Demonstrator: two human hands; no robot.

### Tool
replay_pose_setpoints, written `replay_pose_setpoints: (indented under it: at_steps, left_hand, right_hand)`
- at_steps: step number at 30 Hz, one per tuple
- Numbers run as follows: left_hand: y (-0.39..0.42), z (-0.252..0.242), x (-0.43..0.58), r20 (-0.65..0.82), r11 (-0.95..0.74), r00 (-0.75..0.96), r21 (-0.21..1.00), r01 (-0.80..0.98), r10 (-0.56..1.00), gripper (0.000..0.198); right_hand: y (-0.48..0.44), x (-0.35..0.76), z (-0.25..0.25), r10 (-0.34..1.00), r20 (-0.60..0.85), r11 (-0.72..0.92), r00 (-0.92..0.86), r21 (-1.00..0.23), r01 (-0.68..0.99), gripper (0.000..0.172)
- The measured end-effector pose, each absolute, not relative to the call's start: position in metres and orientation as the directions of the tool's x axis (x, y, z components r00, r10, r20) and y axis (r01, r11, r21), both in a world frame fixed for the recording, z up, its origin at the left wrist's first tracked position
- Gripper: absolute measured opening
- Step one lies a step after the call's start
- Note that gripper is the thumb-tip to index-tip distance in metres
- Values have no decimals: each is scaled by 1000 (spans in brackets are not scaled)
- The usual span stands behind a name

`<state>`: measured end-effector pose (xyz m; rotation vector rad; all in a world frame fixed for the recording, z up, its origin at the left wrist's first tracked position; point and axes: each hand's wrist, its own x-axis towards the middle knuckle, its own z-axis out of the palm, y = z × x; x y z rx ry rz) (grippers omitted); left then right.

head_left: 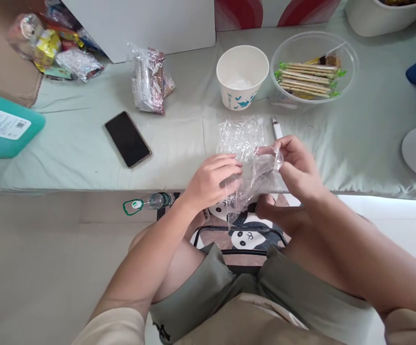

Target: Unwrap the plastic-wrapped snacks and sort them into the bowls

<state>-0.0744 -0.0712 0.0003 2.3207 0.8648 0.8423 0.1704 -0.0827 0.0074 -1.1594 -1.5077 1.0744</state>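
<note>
My right hand (pixel 299 165) pinches a crumpled clear plastic wrapper (pixel 256 179), which hangs over the table's front edge. My left hand (pixel 213 179) is beside the wrapper's left side, fingers apart and loosely curved; the film passes close to its thumb, and whether they touch is hard to see. Just beyond both hands, a flat sheet of clear plastic film (pixel 241 136) lies on the cloth. A small tool with a white handle (pixel 277 128) and a metal tip lies beyond my right fingers. Farther back stands a white paper cup (pixel 241 91) with some clear plastic inside.
A clear round bowl (pixel 351 72) of wrapped sticks stands right of the cup. To the left are a phone (pixel 128 139), a bundle of wrapped snacks (pixel 150 81) and a teal container (pixel 6 122). White boxes (pixel 164 24) line the back. A plastic bottle (pixel 155 201) lies below the table edge.
</note>
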Motion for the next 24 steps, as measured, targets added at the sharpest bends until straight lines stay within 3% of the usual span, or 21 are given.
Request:
replay_pose_setpoints:
  at_steps: [3, 6, 11, 17, 21, 24]
  left_hand:
    - [-70, 2, -71, 328, -564, 535, 738, 370, 779, 12]
    - [-69, 7, -74, 275, -487, 491, 787, 379, 827, 17]
    - [-64, 12, -81, 306, -415, 348, 858, 303, 886, 31]
    - [-59, 5, -87, 244, -261, 136, 956, 132, 960, 40]
    - [-57, -2, -87, 246, -272, 207, 956, 109, 947, 39]
    - [-58, -6, -82, 192, -238, 288, 962, 135, 938, 61]
  right_hand:
    - [-87, 173, 11, 936, 260, 320, -237, -910, 264, 39]
    - [-89, 173, 14, 952, 231, 292, -203, -885, 362, 16]
    - [-85, 168, 15, 976, 216, 190, 12, -884, 427, 32]
    - [-85, 165, 16, 977, 214, 190, 5, -882, 432, 43]
    - [-85, 165, 17, 981, 193, 163, 18, -871, 463, 42]
    - [-85, 164, 18, 980, 192, 194, -55, -849, 492, 36]
